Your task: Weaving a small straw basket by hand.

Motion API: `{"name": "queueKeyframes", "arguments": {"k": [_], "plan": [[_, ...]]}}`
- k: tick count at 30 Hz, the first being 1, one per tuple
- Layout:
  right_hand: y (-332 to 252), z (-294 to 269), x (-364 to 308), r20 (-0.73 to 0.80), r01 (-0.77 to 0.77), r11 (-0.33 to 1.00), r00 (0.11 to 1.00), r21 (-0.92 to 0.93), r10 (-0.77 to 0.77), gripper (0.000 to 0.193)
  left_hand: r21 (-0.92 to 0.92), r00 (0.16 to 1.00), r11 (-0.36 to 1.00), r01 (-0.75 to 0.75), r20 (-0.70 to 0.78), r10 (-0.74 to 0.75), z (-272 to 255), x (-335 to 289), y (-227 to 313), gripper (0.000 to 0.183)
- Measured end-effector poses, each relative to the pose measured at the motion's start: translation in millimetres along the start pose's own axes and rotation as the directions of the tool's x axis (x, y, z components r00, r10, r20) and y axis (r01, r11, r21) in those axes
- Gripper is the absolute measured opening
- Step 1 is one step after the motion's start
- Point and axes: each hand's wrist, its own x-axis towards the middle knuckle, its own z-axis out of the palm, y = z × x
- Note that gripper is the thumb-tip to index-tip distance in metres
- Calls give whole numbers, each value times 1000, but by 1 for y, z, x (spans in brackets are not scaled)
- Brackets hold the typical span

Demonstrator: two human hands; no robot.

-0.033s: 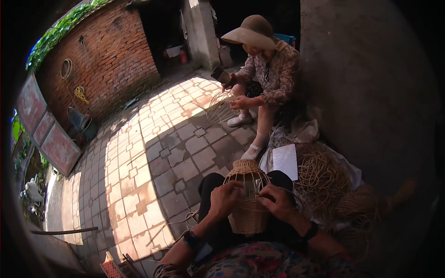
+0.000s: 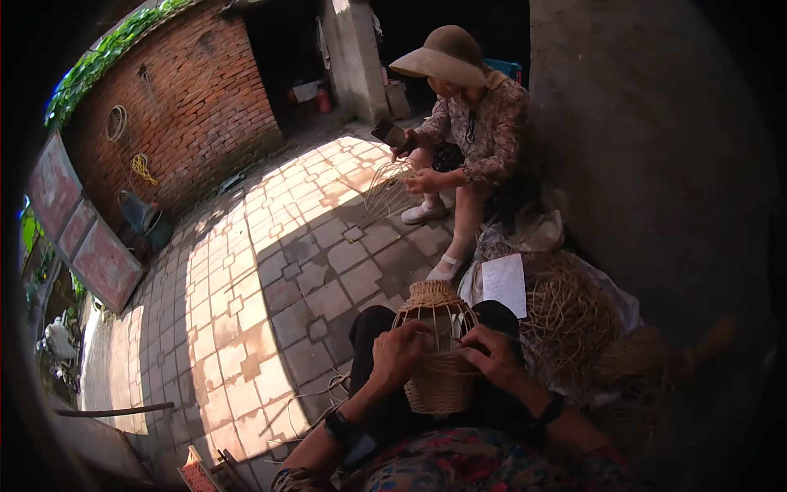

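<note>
A tan wicker basket (image 2: 441, 389) stands upright between my knees. Its body is tightly woven below and its narrow neck is woven at the top, with bare upright stakes spanning the gap between. My left hand (image 2: 399, 353) grips the basket's left side at those stakes, fingers curled over them. On the other side my right hand (image 2: 492, 354) is closed in a pinch at the upper edge of the woven body, where a thin strand seems to run between the fingers. The fingertips partly hide the strand and that edge.
A seated person (image 2: 471, 139) in a brimmed hat holds a dark phone-like object (image 2: 388, 131) and an open frame of thin canes (image 2: 389, 187). At my right lie coiled canes (image 2: 566, 307) and a written sheet (image 2: 504, 285). A small red woven chair (image 2: 197, 473) is lower left.
My fingers shift very slightly at the stakes and the basket's neck tilts a touch left. Otherwise the scene stays the same.
</note>
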Motion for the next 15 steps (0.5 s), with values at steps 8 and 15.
{"name": "queueKeyframes", "arguments": {"k": [8,15], "plan": [[-2,-13,-3,-57,-202,872,966,446,253,9,173,986,976,-133,121,113,13,8,10,21],[-2,-30,-6,-104,-247,852,939,462,328,10,-1,977,978,-208,47,208,9,6,9,21]]}}
